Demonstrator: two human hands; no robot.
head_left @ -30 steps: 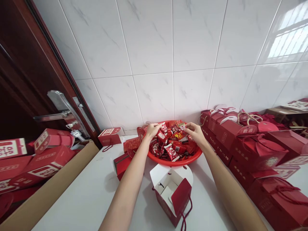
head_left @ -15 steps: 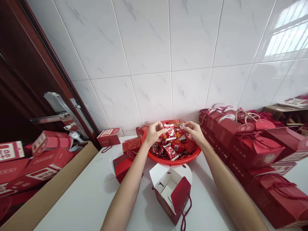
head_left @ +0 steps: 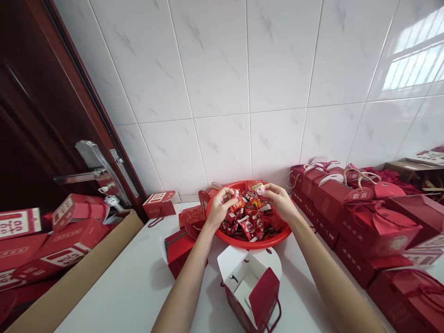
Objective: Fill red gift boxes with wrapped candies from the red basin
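Note:
Over the left part of a red plastic basin (head_left: 239, 243), my left hand (head_left: 222, 206) pinches red-wrapped candies (head_left: 237, 200). My right hand (head_left: 278, 200) is closed on a small candy with a round white-and-red face (head_left: 260, 189) above the basin's right side. Many wrapped candies (head_left: 248, 226) in red, white and gold lie heaped in the basin below both hands. Nearer to me, between my forearms, stands a gift box (head_left: 249, 289) with its flaps raised, white inside, with a dark red cord handle. A white piece lies inside it.
Stacked red gift boxes (head_left: 354, 212) line the right side along the wall. A carton (head_left: 100, 259) of red boxes stands at left beside a door with a lever handle (head_left: 79, 176). Another red box (head_left: 178, 247) lies left of the basin, and a small one (head_left: 159, 204) stands by the wall.
My left hand now has candies lifted in its fingers, nearer to the right hand. My right hand still holds its candy. The whole view has shifted slightly downward in the picture.

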